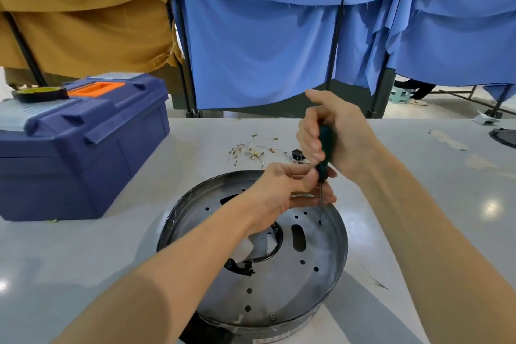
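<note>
- Right hand (335, 134) is wrapped tight around the green handle of the screwdriver (325, 148), holding the tool upright so the push goes straight down.
- Left hand (279, 193) sits just below it, fingertips pinched on the thin shaft. That looks like a steadying grip to stop the tip skating off.
- So the two hands are close together, one above the other, both clamped on the same tool.
- The tip lands on a small screw (320, 222) in the floor of the round metal base (329, 268), over on the right side near the raised rim.
- The base lies flat on the desk (83, 260) right in front of the person, open side up, which puts every hole and slot in reach.
- The rim is the tight spot: it rises just beside the screw, so there's little room to tilt the tool outward. Going upright is the sensible line.
- There's more free room toward the middle of the base, where the left forearm crosses over.
- A tangle of wires (252, 151) lies beyond the base, apart from it and out of the way.
- The blue toolbox (83, 153) stands well off to the left, leaving both elbows space to swing.
</note>
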Tool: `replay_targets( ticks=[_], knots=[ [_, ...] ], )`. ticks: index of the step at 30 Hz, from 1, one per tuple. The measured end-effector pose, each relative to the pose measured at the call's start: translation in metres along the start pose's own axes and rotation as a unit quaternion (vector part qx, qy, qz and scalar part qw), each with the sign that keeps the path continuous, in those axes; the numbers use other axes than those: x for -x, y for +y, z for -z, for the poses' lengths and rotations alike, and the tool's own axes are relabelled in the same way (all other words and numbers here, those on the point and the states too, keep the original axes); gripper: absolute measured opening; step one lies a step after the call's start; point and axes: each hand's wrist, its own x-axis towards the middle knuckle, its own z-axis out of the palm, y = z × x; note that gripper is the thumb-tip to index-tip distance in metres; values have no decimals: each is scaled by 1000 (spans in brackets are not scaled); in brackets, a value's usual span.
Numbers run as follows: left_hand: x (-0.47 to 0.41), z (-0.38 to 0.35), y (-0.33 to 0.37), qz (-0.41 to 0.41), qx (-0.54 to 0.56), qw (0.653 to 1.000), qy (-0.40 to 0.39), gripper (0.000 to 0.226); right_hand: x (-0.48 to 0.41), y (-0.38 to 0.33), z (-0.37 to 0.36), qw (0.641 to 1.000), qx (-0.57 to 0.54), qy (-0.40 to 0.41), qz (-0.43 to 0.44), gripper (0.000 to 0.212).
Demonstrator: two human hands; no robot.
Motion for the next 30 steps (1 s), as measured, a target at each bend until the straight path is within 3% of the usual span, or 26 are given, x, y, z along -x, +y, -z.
replay_targets(
  ticks=[2, 4, 7, 9, 12, 14, 16, 18, 19, 20, 22, 25, 30],
  knots=[
    [-2, 0, -2, 6, 5, 1000, -16, 20, -2, -6, 10, 996, 6, -83, -44, 62],
    [-2, 4, -3, 11, 19, 1000, -18, 19, -4, -2, 7, 996, 16, -78, -34, 64],
    [-1, 11, -5, 10, 43, 999, -13, 25, -3, 9, -9, 998, 42, 37, 35, 62],
    [0, 10, -3, 7, 42, 999, -15, 24, -2, 14, -17, 981, 76, 149, 103, 63],
    [-1, 2, -2, 1, 10, 1000, -8, 18, 1, 23, -27, 903, 177, 336, 199, 67],
    [-1, 0, -3, 0, -20, 1000, 2, 33, 7, 30, -34, 875, 185, 379, 237, 67],
    [1, -2, 0, 2, -29, 1000, 0, 33, 10, 31, -29, 911, 126, 319, 227, 63],
    [2, -2, 1, 7, -14, 1000, -7, 26, 7, 19, -13, 979, 32, 166, 112, 60],
    [2, -3, 2, 11, -9, 1000, -9, 27, 5, 10, -5, 997, -5, 72, 33, 60],
    [2, -3, 2, 16, -6, 1000, -11, 28, 4, 3, 3, 999, -23, -7, -28, 60],
    [2, -1, 0, 21, -2, 1000, -21, 28, 2, 0, 11, 995, -16, -85, -57, 62],
    [2, 3, -1, 25, 6, 999, -25, 25, -1, 8, 3, 999, -2, -43, -16, 63],
    [2, 0, 1, 19, 21, 999, -21, 16, 6, 19, -12, 974, 24, 194, 117, 69]
  ],
)
